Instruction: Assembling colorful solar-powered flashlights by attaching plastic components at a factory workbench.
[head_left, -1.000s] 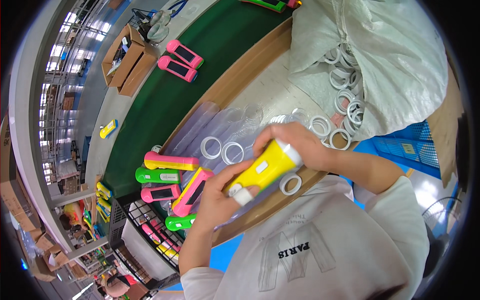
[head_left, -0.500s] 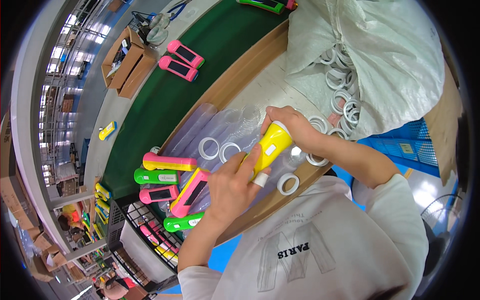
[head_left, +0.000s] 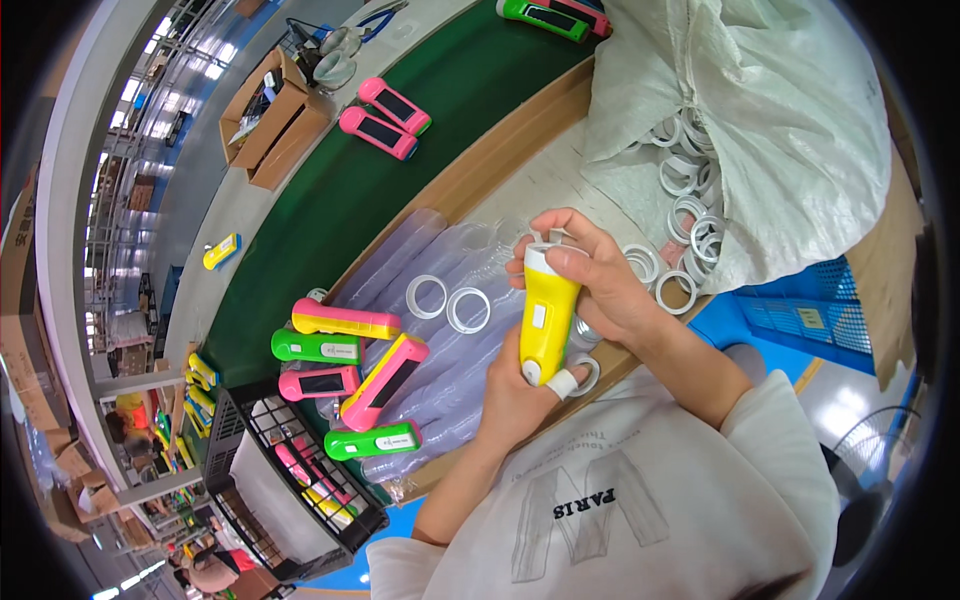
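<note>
Both hands hold a yellow flashlight [head_left: 550,315], upright in the picture, with a white rim at its wide end. My left hand [head_left: 512,392] is closed around its narrow end; a white wrap covers one fingertip. At the wide end, my right hand [head_left: 608,278] grips the white rim with thumb and fingers. Left of my hands, two white rings [head_left: 468,310] lie on clear plastic tubes [head_left: 400,262]. Beyond them sit several pink, green and yellow flashlights, among them a green flashlight [head_left: 373,440] and a pink-and-yellow flashlight [head_left: 385,382].
A white woven sack [head_left: 780,130] spills several white rings [head_left: 688,215] at the right. A green conveyor belt [head_left: 300,190] runs behind the cardboard edge, carrying pink flashlights [head_left: 378,130]. A black crate [head_left: 290,470] stands lower left, a blue basket [head_left: 810,310] right.
The flashlight has swung from slanted to upright, and its wide end has moved left. My left hand has slid down to the narrow end; my right hand now grips the rim from the side.
</note>
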